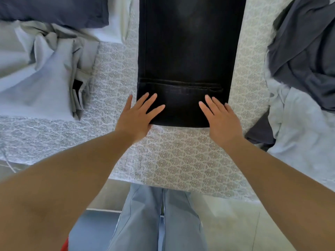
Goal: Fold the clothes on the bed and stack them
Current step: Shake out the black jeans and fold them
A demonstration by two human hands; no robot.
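Observation:
Black jeans (188,51) lie flat lengthwise on the patterned bed sheet (172,160), legs together, running from the near hem up out of view. My left hand (139,116) rests flat, fingers spread, on the near left corner of the jeans. On the near right corner my right hand (221,120) lies flat with straight fingers. Both hands press the fabric near its hem.
A crumpled light blue-grey garment (41,73) lies at the left, with a dark navy item (54,9) behind it. At the right a dark grey garment (306,51) lies over a pale blue one (299,127). The bed edge runs below my arms.

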